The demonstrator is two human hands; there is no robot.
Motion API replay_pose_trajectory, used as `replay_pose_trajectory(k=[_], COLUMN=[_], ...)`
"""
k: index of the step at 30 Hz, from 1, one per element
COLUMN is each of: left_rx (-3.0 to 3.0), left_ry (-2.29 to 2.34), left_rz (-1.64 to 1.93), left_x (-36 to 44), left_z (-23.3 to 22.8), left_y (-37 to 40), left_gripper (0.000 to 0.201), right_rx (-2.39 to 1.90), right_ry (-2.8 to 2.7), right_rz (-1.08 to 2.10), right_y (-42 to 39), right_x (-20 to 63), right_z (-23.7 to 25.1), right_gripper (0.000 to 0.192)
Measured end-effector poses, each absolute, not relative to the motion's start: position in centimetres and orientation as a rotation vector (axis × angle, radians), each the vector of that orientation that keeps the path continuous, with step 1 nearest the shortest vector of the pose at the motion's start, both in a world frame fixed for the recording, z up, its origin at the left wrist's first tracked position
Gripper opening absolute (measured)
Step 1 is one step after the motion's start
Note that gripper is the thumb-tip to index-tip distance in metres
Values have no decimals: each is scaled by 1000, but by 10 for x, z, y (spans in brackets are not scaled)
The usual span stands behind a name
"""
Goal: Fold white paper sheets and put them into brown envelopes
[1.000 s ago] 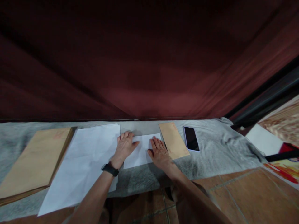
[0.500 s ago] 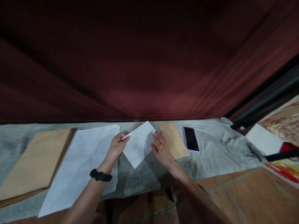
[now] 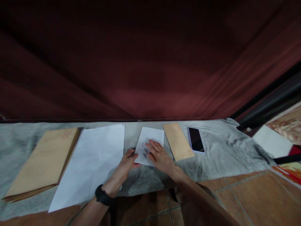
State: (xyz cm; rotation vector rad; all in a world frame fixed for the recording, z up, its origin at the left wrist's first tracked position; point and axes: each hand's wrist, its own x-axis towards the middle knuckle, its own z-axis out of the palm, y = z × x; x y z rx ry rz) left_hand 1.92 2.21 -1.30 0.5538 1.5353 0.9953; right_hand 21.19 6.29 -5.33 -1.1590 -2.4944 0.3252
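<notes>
A folded white sheet of paper [image 3: 154, 133] lies on the grey cloth in front of me. My left hand [image 3: 128, 160] pinches its lower left corner, thumb on top and fingers underneath. Flat on the paper's face rests my right hand [image 3: 160, 157], its fingers stretched out and a little apart. Just right of the paper is a single brown envelope [image 3: 178, 141]. To the left, close to my left forearm, lies a stack of large white sheets [image 3: 94, 157].
A pile of brown envelopes [image 3: 44, 160] sits at the far left. Right of the single envelope lies a phone [image 3: 196, 139] with a dark screen. The grey cloth [image 3: 223, 150] covers the surface, a dark red curtain [image 3: 150, 78] hangs behind, and floor tiles [image 3: 256, 194] show below.
The folded paper has turned so its sides stand more upright. My left hand has moved down and right with its corner, and my right hand has slid further onto the paper.
</notes>
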Motion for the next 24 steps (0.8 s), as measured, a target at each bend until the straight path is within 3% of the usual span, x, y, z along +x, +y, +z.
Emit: replay_pose_trajectory(k=[11,19,24], left_rx=[865,791,1258], left_ry=[1583,1509,1855], left_rz=[716,749,483], left_x=[20,17,21], left_z=[-21,-27,-12], left_y=[10,2,-10], left_gripper=[17,36,30], right_rx=[-1282,-1328,-1203], right_ry=[-2563,-2510,-2555], right_rz=[88,103,152], right_y=[65,65,55], right_x=[228,236,231], right_z=[-68,-64,-62], right_gripper=[52,53,55])
